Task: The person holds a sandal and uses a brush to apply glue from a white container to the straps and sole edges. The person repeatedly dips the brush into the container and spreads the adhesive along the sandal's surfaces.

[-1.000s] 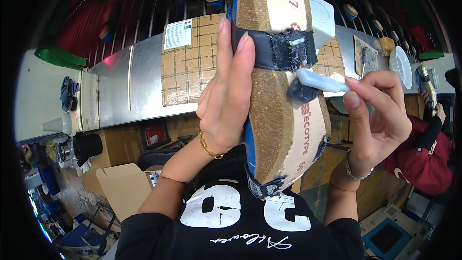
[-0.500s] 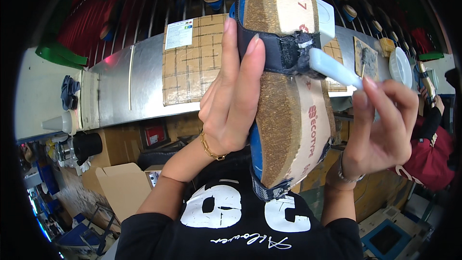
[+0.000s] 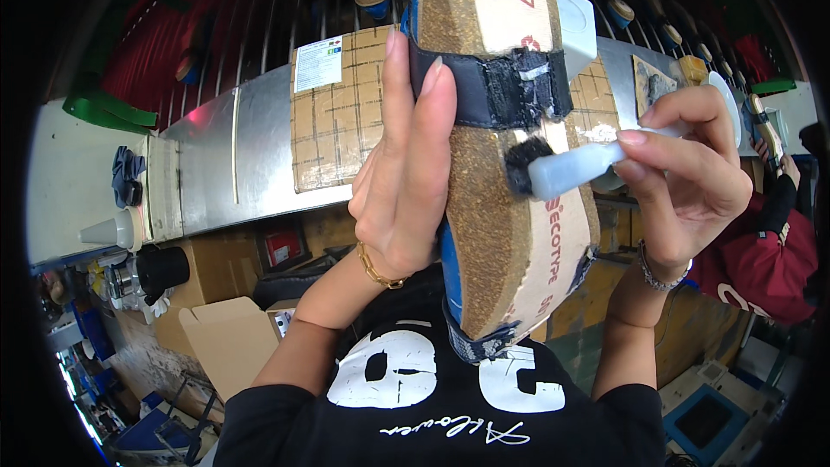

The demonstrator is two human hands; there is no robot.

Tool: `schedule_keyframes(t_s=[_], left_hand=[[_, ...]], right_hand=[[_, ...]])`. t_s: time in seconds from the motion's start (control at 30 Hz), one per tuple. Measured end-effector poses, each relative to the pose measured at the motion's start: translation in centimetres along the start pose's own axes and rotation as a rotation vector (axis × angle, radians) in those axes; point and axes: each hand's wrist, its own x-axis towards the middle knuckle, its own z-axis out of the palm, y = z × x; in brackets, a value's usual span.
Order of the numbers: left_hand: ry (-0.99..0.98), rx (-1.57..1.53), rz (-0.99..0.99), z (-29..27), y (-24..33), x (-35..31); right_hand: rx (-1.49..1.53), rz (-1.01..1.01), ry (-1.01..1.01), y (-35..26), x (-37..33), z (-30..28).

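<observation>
At the far left, a pale cone-shaped vessel [image 3: 108,233] lay on its side near a bundle of dark blue cloth [image 3: 130,175]. Next along stood a steel table [image 3: 203,160]; lower in view was an open cardboard box [image 3: 229,342]. A labelled brown carton [image 3: 341,130] rested on the table.

The left hand [image 3: 402,177], with a gold chain bracelet [image 3: 373,266] at its wrist, held a cork sole [image 3: 484,216] raised before the chest, underside toward the viewer. Two long fingers lay pressed along the sole's left edge, against a black strap [image 3: 471,95]; the rest of the grip, behind the sole, could not be seen. The strap crossed the sole above its middle, its rough ends overlying the pale centre panel.

Just below the strap, the black bristles of a brush [image 3: 575,171] were over the cork border; contact could not be confirmed. A white container [image 3: 577,26] showed partly behind the sole, with a dark-smeared board [image 3: 653,85] to its right. The right hand [image 3: 692,186] pinched the brush's pale handle between thumb and fingertips. At the far right was a co-worker in a maroon top [image 3: 765,255].
</observation>
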Motion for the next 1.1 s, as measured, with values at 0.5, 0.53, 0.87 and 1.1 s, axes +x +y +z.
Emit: schedule_keyframes(t_s=[0.5, 0.53, 0.87, 1.1], left_hand=[[0.223, 0.066, -0.045, 0.0, -1.3, 0.4], [0.229, 0.064, -0.048, 0.1, -1.4, 0.3], [0.268, 0.079, -0.022, -0.1, -1.2, 0.6], [0.227, 0.097, 0.041, -0.6, -0.5, 1.3]], right_hand=[[0.081, 0.029, 0.041, -1.7, -2.9, 0.9], [0.07, 0.025, 0.038, -1.8, -3.1, 0.9], [-0.001, -0.023, -0.068, -2.3, -2.5, 0.6], [0.088, -0.109, -0.213, -1.0, 0.3, -0.5]])
